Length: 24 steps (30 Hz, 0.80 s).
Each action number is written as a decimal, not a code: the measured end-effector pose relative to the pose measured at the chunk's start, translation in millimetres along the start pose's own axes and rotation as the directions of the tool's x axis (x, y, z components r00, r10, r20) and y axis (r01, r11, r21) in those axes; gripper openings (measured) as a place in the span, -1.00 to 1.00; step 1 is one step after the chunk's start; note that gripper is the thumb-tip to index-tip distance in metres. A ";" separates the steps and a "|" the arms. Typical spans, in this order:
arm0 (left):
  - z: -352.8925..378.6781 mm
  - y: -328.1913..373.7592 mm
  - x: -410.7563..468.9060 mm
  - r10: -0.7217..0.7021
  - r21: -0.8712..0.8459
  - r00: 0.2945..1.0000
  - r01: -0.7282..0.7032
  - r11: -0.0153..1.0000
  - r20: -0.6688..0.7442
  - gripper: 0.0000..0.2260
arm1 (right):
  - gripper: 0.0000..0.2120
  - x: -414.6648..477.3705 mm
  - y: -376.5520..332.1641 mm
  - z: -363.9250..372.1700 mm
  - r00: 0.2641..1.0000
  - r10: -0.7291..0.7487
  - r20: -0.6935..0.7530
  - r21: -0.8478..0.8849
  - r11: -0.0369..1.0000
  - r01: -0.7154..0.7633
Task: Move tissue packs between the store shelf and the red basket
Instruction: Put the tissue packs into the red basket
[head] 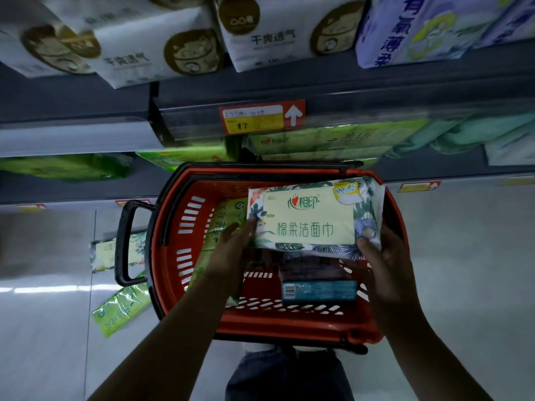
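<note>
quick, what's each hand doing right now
Left hand: closed on the left end of the leaf-print tissue pack, above the red basket.
Right hand: closed on the same pack's right end.

Glossy film pack (312, 221) (plastic basket (173, 227))

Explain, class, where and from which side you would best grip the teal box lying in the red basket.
Grip the teal box across its long side faces, coming straight down from above. It lies flat near the red basket wall closest to the person, top exposed; the leaf-print pack held above probably needs moving aside first.
</note>
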<state>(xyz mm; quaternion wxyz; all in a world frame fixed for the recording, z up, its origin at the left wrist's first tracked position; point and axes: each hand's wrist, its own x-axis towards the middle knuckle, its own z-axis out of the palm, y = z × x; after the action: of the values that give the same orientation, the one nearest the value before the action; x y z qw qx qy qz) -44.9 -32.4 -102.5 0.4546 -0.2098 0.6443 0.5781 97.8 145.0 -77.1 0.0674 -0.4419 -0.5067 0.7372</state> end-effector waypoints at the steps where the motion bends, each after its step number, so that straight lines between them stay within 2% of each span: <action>1: -3.7 5.3 -5.3 0.017 -0.044 0.999 -0.016 0.999 0.032 -0.54 | -0.52 -2.6 -4.2 -1.0 1.000 0.011 0.006 0.034 0.999 -0.011; 2: -8.0 10.1 -10.5 0.027 -0.071 0.997 -0.022 0.997 0.073 -0.62 | -0.54 -5.5 -8.4 -2.0 1.000 0.011 0.014 0.049 0.999 -0.012; 4: -13.5 20.4 -24.6 0.051 -0.104 0.991 -0.039 0.994 0.123 -0.60 | -0.59 -12.4 -18.8 -2.6 0.999 0.011 0.041 0.085 0.996 -0.014; 7: -16.8 32.0 -47.2 0.097 -0.107 0.980 -0.079 0.991 0.172 -0.59 | -0.45 -24.6 -35.1 -4.1 0.999 0.025 0.039 0.167 0.986 -0.031; 9: -13.7 39.1 -62.6 0.124 -0.104 0.972 -0.104 0.989 0.198 -0.58 | -0.58 -34.6 -49.3 -3.3 0.998 0.021 0.061 0.185 0.982 -0.032; 12: -7.3 49.1 -88.0 0.173 -0.044 0.961 -0.167 0.985 0.215 -0.76 | -0.64 -52.1 -66.5 -1.8 0.996 -0.003 0.088 0.179 0.984 -0.013; 13: -8.3 52.5 -96.5 0.186 -0.012 0.962 -0.188 0.982 0.200 -0.78 | -0.61 -57.3 -71.7 -0.9 0.995 -0.012 0.094 0.191 0.981 -0.006; 14: -8.2 57.2 -106.3 0.194 0.007 0.963 -0.199 0.980 0.188 -0.71 | -0.54 -62.7 -78.0 1.3 0.995 -0.016 0.099 0.208 0.978 -0.005; 16: -8.9 70.5 -131.0 0.172 0.003 0.973 -0.175 0.985 0.151 -0.39 | -0.34 -76.0 -92.0 6.3 0.994 -0.015 0.107 0.228 0.974 -0.010; 17: -10.1 76.9 -141.6 0.159 -0.011 0.979 -0.159 0.987 0.128 -0.32 | -0.32 -82.7 -98.0 8.5 0.994 -0.019 0.111 0.234 0.972 -0.008; 19: -14.1 87.6 -165.0 0.166 0.003 0.979 -0.167 0.986 0.122 -0.34 | -0.38 -102.0 -112.1 12.4 0.991 -0.029 0.129 0.256 0.967 -0.005; 21: -15.4 96.3 -188.9 0.190 0.025 0.970 -0.196 0.980 0.153 -0.46 | -0.26 -122.5 -125.2 13.3 0.989 -0.036 0.142 0.280 0.960 -0.006; 24: -8.1 119.6 -232.6 0.266 0.028 0.957 -0.271 0.962 0.116 -0.54 | -0.09 -154.1 -152.2 13.6 0.992 -0.050 0.115 0.285 0.958 0.015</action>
<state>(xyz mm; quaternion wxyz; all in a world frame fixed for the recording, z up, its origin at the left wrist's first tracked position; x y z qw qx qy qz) -26.8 -70.2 155.8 0.4116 -0.0778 0.6531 0.6309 127.5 124.0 137.0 0.1112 -0.3737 -0.4061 0.8265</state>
